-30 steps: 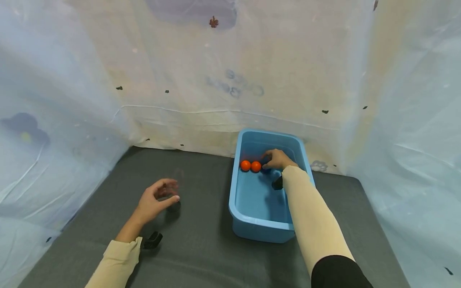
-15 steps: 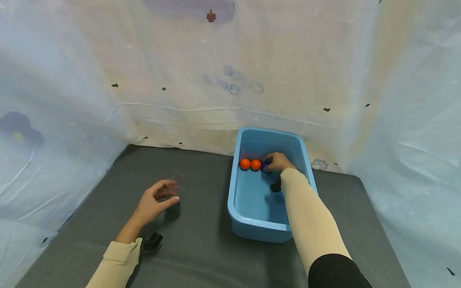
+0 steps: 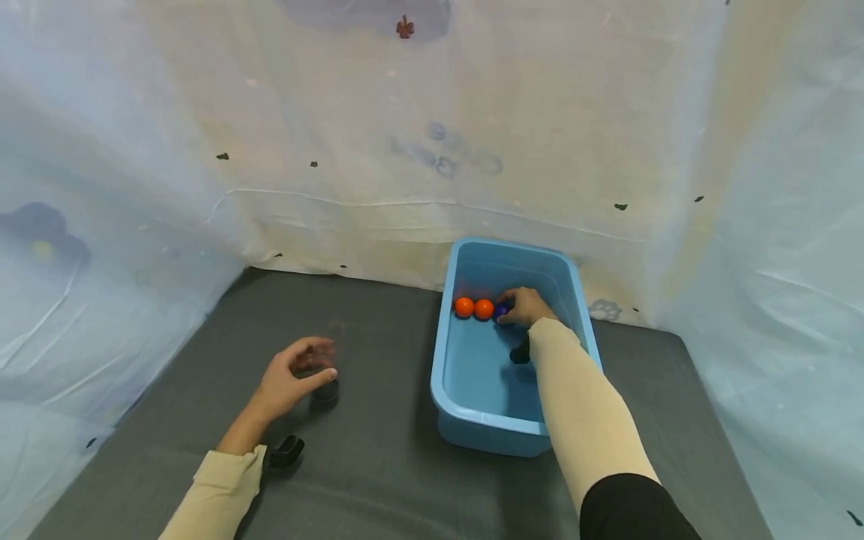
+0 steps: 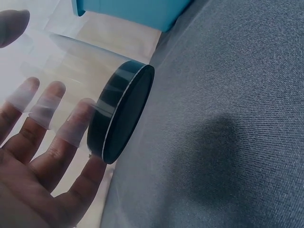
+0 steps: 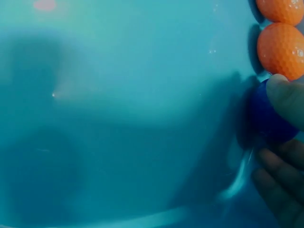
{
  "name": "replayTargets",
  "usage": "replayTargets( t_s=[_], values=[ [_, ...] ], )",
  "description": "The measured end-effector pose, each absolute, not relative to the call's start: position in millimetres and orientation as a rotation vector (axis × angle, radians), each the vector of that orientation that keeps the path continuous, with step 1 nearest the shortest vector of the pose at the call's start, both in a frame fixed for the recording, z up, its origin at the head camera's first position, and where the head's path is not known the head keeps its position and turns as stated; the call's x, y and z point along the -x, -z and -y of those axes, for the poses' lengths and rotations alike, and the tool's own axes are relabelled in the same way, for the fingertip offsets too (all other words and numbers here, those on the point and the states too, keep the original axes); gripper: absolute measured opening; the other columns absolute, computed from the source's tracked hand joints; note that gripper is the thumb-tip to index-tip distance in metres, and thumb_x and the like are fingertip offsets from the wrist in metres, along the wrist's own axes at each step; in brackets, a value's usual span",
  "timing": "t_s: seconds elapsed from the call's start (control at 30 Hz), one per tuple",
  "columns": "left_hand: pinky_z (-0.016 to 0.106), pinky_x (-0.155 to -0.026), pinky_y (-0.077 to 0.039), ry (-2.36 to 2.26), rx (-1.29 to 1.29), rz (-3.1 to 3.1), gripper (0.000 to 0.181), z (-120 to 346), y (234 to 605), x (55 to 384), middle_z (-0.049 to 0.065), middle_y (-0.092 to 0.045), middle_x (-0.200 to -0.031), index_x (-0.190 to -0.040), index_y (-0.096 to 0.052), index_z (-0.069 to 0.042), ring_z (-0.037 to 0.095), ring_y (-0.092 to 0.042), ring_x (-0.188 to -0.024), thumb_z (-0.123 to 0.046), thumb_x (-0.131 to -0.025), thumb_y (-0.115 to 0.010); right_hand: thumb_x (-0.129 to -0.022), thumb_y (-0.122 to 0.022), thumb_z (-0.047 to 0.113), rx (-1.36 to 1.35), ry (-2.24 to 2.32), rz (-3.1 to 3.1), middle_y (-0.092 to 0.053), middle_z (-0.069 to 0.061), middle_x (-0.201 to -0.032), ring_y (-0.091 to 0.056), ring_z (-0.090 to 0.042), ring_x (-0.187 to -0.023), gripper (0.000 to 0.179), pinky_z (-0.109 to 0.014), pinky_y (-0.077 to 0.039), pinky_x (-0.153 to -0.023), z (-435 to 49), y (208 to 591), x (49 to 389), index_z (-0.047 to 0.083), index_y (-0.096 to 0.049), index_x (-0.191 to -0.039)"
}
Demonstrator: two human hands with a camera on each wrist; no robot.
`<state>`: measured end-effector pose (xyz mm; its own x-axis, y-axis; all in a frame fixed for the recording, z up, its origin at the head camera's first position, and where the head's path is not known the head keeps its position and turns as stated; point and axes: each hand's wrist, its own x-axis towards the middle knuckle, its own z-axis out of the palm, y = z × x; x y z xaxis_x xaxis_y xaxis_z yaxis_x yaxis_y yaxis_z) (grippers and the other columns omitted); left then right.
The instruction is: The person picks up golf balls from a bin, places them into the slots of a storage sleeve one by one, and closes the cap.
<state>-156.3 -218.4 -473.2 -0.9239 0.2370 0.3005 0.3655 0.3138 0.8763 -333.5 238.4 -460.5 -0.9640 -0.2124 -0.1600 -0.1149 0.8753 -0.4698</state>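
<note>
My left hand [image 3: 286, 382] grips a clear cylindrical container with a black end [image 4: 121, 111]. In the left wrist view the fingers curl along its clear wall, with the thumb on the opposite side. The black end hangs over the grey cloth. Inside a light blue plastic bin [image 3: 486, 415], my right hand [image 3: 529, 307] holds a dark blue ball [image 5: 270, 114] between thumb and fingers. Two orange golf balls [image 3: 463, 307] lie in the bin in a row with it, and the nearer orange golf ball [image 5: 281, 51] is right beside the blue one.
Grey cloth [image 3: 378, 450] covers the table under the bin. Pale plastic sheeting [image 3: 378, 135] hangs at the back and along both sides. A black strap piece [image 3: 286, 451] sits at my left wrist, another black piece [image 3: 520, 351] at the right.
My right hand has drawn back slightly, and the blue ball, mostly hidden one second ago, now shows beside the orange golf balls. The left hand keeps holding the clear container in place.
</note>
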Motion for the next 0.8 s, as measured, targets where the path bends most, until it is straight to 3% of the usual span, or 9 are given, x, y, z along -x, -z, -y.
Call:
replayTargets(
  t_s=[0.33, 0.47, 0.8],
  values=[
    [0.027, -0.076, -0.055, 1.679, 0.552, 2.466, 0.041, 216.8, 472.6, 157.3, 0.009, -0.064, -0.116, -0.126, -0.058, -0.011, 0.001, -0.064, -0.095, -0.011, -0.087, -0.072, -0.076, -0.081, 0.019, 0.275, 0.659, -2.860, -0.065, -0.016, -0.112, -0.055, -0.028, -0.096, 0.038, -0.042, -0.049, -0.087, -238.0, 460.1, 332.2, 0.009, -0.070, -0.111],
    [0.028, -0.076, -0.055, 1.684, 0.566, 2.477, 0.041, 217.2, 473.0, 158.7, 0.016, -0.062, -0.118, -0.126, -0.058, -0.011, 0.000, -0.064, -0.096, -0.011, -0.087, -0.071, -0.076, -0.081, 0.019, 0.273, 0.629, -2.834, -0.066, -0.015, -0.108, -0.057, -0.027, -0.094, 0.037, -0.040, -0.051, -0.084, -233.4, 450.7, 329.2, 0.008, -0.070, -0.109],
    [0.029, -0.077, -0.055, 1.699, 0.612, 2.457, 0.043, 215.8, 471.2, 163.8, 0.012, -0.063, -0.119, -0.127, -0.058, -0.013, 0.010, -0.066, -0.097, -0.010, -0.086, -0.071, -0.078, -0.077, 0.008, 0.206, 0.643, -2.790, -0.065, -0.018, -0.116, -0.061, -0.028, -0.097, 0.035, -0.040, -0.054, -0.083, -221.6, 420.8, 332.5, 0.006, -0.070, -0.112]
  ],
)
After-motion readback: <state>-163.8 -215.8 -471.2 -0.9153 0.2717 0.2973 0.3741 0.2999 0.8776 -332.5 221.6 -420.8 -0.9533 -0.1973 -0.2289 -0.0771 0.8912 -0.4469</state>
